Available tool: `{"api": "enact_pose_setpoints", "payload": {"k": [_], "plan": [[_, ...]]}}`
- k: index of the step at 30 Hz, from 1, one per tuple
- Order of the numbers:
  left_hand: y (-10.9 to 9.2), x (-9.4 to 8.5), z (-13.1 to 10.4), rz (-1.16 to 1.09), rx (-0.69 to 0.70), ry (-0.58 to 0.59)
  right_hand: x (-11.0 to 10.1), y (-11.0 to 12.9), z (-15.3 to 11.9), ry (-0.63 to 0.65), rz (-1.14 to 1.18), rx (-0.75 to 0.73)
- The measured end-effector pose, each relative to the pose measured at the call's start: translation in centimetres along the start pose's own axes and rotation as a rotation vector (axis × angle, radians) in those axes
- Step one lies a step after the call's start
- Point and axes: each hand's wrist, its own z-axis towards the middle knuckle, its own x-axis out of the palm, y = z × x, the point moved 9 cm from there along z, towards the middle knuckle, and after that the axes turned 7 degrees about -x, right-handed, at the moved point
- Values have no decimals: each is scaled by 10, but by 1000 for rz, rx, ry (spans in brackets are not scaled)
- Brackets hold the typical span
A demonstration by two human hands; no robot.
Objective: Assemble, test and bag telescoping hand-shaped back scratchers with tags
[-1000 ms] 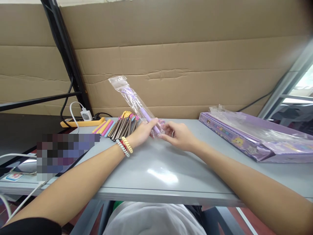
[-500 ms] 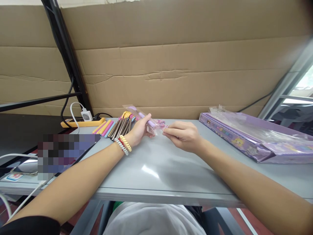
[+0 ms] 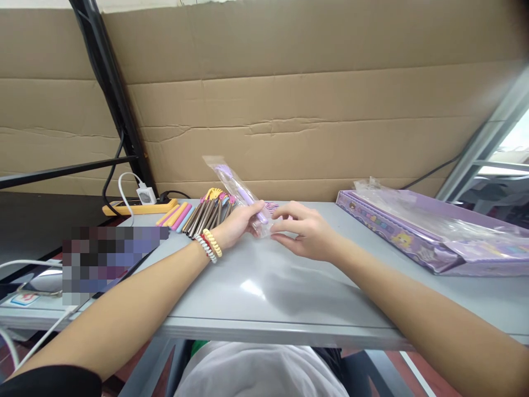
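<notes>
I have the left hand clamped on a clear bag, a purple pen-like item inside it. My right hand has its fingers parted beside the bag's lower end; I can't tell contact. I judge this piece fully bagged, while brown pens appear unwrapped just left of my left hand.

Bright, even light. Below the grip of the left hand, white glare marks the table, a soft shadow to its right. The gripped bag glints. Left of the grip, a pixelated patch hides detail; far right, a window washes out, blurred. Wide-angle distortion stretches both forearms toward the lower corners.
</notes>
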Motion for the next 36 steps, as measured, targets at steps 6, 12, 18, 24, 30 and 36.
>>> {"api": "enact_pose_setpoints", "payload": {"k": [6,12,18,24,30,36], "plan": [[9,12,0,175,-46,115,14,-7,-2,92,108,95],[11,25,-5,232,-64,214,19,-23,-7,85,232,298],[11,38,-15,180,-83,330,22,-33,-11,109,259,437],[6,43,-22,460,-51,386,29,-47,-23,176,270,596],[13,50,-27,555,-96,509,42,-51,-33,326,426,679],[16,56,-33,651,-125,592,49,-42,-28,204,833,700]]}}
